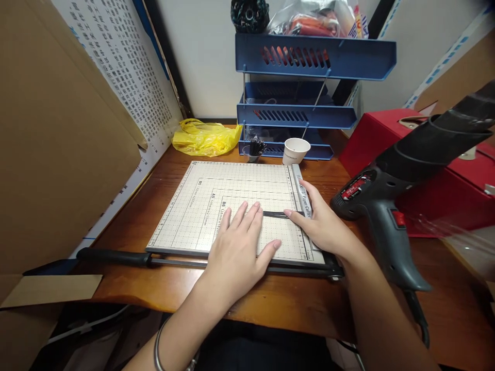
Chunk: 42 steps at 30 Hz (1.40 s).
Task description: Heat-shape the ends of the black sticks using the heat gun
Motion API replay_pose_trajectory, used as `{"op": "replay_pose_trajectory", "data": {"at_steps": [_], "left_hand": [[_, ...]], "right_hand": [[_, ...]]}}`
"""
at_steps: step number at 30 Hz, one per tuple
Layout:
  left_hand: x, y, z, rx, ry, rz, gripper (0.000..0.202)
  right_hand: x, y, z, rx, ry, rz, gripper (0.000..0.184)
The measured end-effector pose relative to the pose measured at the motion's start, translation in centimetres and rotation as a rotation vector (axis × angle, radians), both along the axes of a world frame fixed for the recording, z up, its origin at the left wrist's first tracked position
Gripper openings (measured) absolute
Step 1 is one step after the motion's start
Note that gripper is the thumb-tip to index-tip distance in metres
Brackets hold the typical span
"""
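A cream paper cutter (185, 206) with a printed grid lies on the wooden table, its blade arm with black handle (114, 256) lowered along the near edge. My left hand (242, 242) rests flat on the board, fingers spread, with the fingertips beside or over the left end of a bundle of thin black strands (274, 214); that end is hidden. My right hand (325, 224) is at the metal ruler edge (301, 193) on the right. Its thumb presses on the strands near the ruler, and its index finger reaches along the ruler's outer side. The other right fingers are mostly hidden.
Behind the cutter are a small cup of black strands (255, 149), a white paper cup (296, 150), a yellow plastic bag (207, 138) and blue stacked trays (309, 56). A heat gun (386, 206) and red box (429, 180) stand at right. Cardboard (58, 129) borders the left.
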<state>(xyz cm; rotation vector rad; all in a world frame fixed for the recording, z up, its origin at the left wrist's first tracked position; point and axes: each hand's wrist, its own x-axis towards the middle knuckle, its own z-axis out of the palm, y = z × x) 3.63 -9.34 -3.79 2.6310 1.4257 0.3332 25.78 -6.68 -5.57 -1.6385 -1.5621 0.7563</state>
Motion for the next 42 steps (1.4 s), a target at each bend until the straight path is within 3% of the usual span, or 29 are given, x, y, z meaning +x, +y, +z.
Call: {"op": "replay_pose_trajectory", "data": {"at_steps": [18, 25, 42], "left_hand": [[0.05, 0.01, 0.18, -0.015, 0.017, 0.007, 0.069], [0.04, -0.01, 0.23, -0.022, -0.008, 0.009, 0.068], [-0.09, -0.23, 0.32, -0.009, -0.035, 0.017, 0.067]], "right_hand": [[0.04, -0.07, -0.1, 0.016, 0.005, 0.019, 0.088], [0.06, -0.05, -0.36, -0.048, 0.011, 0.003, 0.087], [-0.01, -0.13, 0.16, 0.008, 0.026, 0.037, 0.081]]}}
